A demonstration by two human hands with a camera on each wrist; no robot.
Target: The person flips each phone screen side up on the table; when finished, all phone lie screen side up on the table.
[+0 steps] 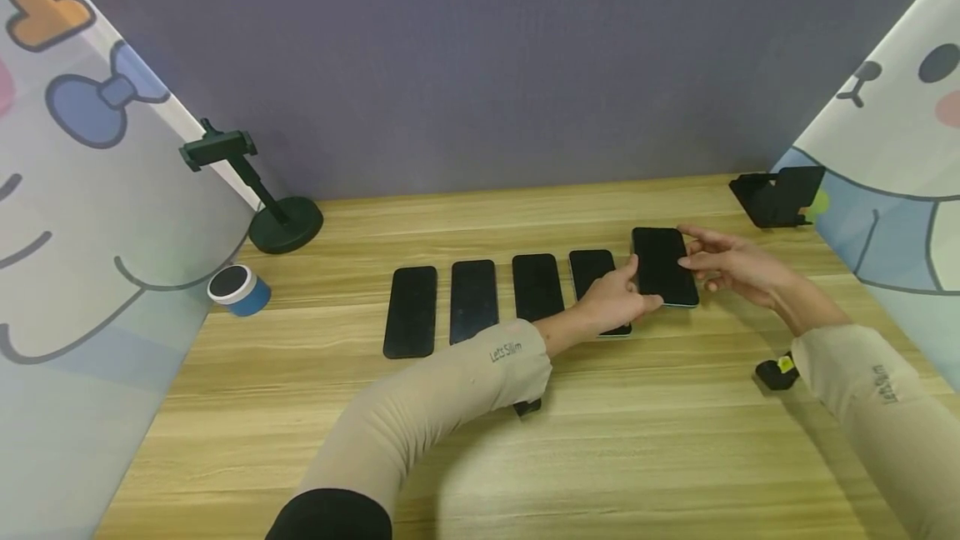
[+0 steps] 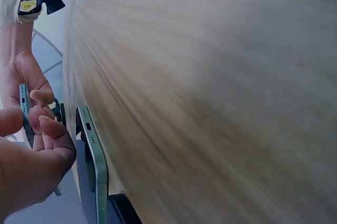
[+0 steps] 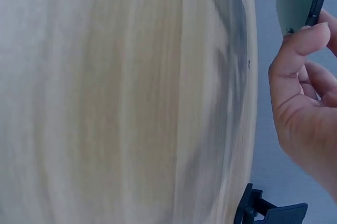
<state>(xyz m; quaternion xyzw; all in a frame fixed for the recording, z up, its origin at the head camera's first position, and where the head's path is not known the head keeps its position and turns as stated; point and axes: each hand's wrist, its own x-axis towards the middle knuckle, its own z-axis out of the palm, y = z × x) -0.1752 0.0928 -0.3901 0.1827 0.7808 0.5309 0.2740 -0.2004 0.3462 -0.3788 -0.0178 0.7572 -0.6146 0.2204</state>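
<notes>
Both hands hold a dark-screened smartphone (image 1: pixel 664 263) at the right end of a row of phones, screen up. My left hand (image 1: pixel 611 300) grips its left edge and near corner, the forearm reaching across the row. From the other side, my right hand (image 1: pixel 738 267) pinches the right edge between thumb and fingers. In the right wrist view the held phone (image 3: pixel 297 0) shows a pale green back, raised above the wood. Beside it lies another phone (image 1: pixel 588 267), partly hidden by the left hand; its light green edge (image 2: pixel 100 182) shows in the left wrist view.
Three more phones lie further left: one (image 1: pixel 410 311) outermost, then a second (image 1: pixel 472 298) and a third (image 1: pixel 537 286). A dark green phone stand (image 1: pixel 285 225) and a blue-and-white tub (image 1: pixel 247 294) stand at left. A black folding stand (image 1: pixel 780 197) sits back right, by the wall.
</notes>
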